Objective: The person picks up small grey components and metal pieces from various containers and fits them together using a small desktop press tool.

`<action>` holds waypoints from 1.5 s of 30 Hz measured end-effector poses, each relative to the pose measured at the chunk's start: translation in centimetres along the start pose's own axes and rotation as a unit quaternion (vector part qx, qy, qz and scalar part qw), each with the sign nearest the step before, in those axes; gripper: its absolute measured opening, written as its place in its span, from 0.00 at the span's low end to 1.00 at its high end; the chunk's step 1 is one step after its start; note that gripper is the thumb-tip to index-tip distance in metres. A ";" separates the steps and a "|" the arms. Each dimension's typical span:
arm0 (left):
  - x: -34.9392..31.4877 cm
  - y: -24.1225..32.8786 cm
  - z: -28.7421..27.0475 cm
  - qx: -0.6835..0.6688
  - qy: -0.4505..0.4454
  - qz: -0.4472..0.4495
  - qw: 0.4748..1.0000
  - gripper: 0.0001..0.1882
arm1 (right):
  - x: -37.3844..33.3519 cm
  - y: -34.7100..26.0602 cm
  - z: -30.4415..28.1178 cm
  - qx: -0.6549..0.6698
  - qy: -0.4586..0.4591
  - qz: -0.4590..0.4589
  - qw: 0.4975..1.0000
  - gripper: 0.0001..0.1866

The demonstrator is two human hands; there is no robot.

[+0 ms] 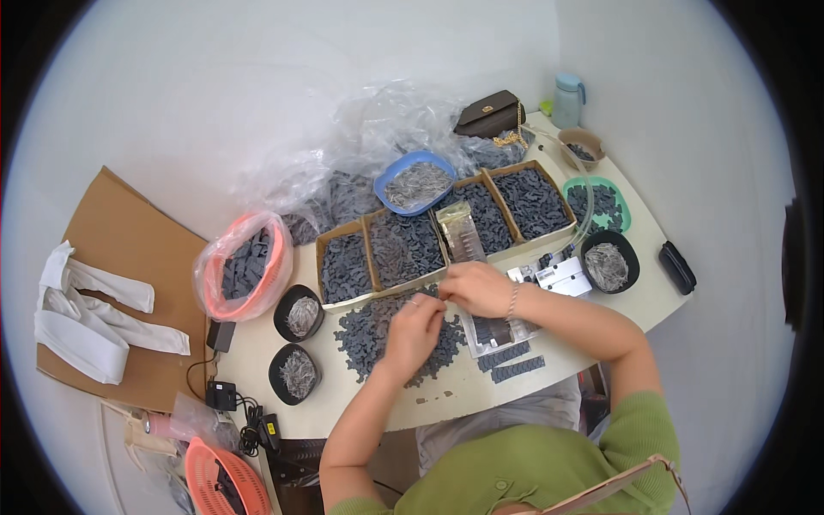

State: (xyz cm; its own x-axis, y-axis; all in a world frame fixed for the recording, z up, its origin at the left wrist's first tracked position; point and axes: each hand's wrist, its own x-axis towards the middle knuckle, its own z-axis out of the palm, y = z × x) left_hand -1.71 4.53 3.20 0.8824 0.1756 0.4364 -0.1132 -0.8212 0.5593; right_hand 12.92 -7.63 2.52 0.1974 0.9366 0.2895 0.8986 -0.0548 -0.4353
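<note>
At the far left, white cloth (86,339) lies over a cardboard sheet (129,227). Next to it, a coral basket (279,279) with a clear plastic liner holds dark grey pieces. Two black bowls of thin metal pins, the farther bowl (281,321) and the nearer bowl (277,375), stand on the pale table (335,421). Then comes a loose pile of grey pieces (369,332), spread near the middle, with divided cardboard boxes (372,257) of the same pieces just beyond and a blue tray (380,187) of pins past those.

The left hand (412,333), wearing a ring, is above the pile, fingers bent in to meet those of the right hand (479,288); from where I stand I can't tell whether either grips a piece.

Under the right forearm sits a clear tray (470,342), with grey strips (518,369) on its near side. Farther right are a white device (562,277), a third black bowl (633,260) of pins, a green tray (625,210) holding grey pieces and, rightmost, a black case (678,268).
</note>
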 end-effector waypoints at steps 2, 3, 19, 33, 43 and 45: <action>0.0 0.6 1.8 0.016 0.005 0.084 0.996 0.07 | -1.2 0.9 -1.6 0.068 -0.005 0.026 0.997 0.07; 0.0 0.8 2.5 0.036 -0.005 0.104 0.994 0.07 | -1.9 1.6 -2.2 0.079 -0.020 0.027 0.996 0.07; -1.9 2.5 4.8 0.191 -0.032 0.167 0.967 0.21 | -4.5 1.9 0.1 -0.102 0.087 -0.044 0.990 0.05; -1.1 2.5 4.2 0.185 -0.074 0.136 0.970 0.24 | -8.6 6.1 -9.4 -0.094 0.235 0.071 0.965 0.09; -1.2 2.9 3.7 0.166 -0.071 0.121 0.976 0.22 | -13.6 20.2 -12.7 -0.195 0.075 0.389 0.897 0.09; -1.9 2.9 2.3 0.157 -0.058 0.109 0.980 0.22 | -13.0 19.9 -12.2 -0.243 0.054 0.395 0.884 0.10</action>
State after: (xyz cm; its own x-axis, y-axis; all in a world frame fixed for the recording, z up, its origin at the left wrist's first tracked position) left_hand -2.62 0.55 2.36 0.9007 -0.0695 0.4287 -0.1740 -0.9622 0.2094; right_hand 33.05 -25.16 0.50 0.8514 0.5028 0.1494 0.5209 -0.8439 -0.1284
